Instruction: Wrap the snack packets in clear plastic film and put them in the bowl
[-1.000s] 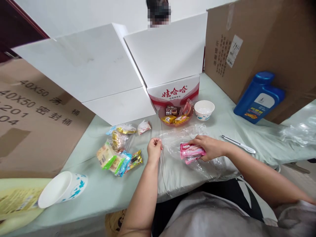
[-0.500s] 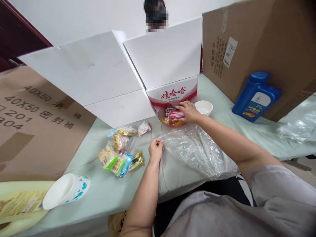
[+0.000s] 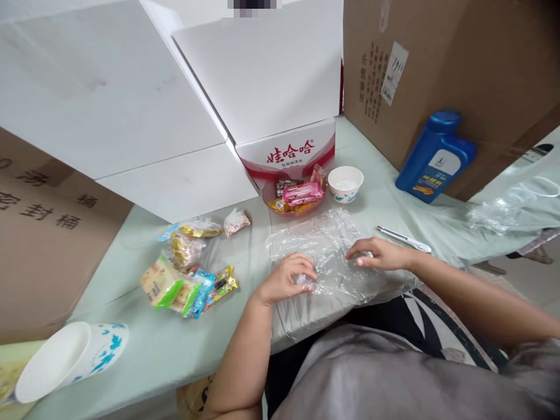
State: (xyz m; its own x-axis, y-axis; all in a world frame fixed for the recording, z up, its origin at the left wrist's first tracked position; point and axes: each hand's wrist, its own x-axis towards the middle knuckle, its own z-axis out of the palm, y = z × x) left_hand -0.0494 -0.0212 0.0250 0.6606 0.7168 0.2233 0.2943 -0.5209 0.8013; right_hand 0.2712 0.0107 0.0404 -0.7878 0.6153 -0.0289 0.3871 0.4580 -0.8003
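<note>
Pale green cloth-covered table (image 3: 157, 344): front edge just beside bag.
Crumpled clear plastic bag (image 3: 324, 233): under both hands, well apart from left edge.
Left hand (image 3: 287, 277): half-open; contact unclear.
Right hand (image 3: 378, 253): half-open, gripping nothing.
Slim pale cutter (image 3: 400, 238): just beyond right wrist.

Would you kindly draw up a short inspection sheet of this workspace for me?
Surface: pale green cover, wrinkled.
Things in use: clear plastic, crumpled; red bowl beyond, holding a pink packet and gold packets.
Clutter: wrapped snacks left; utility knife (likely) right; blue bottle and small patterned bowl farther back; large patterned bowl tilted at left.
Hands: left hand curled at the plastic, grip unclear; right hand partly open over it.
Cables: nothing clearly seen.
Surroundings: white carton behind; brown cartons on both sides.
</note>
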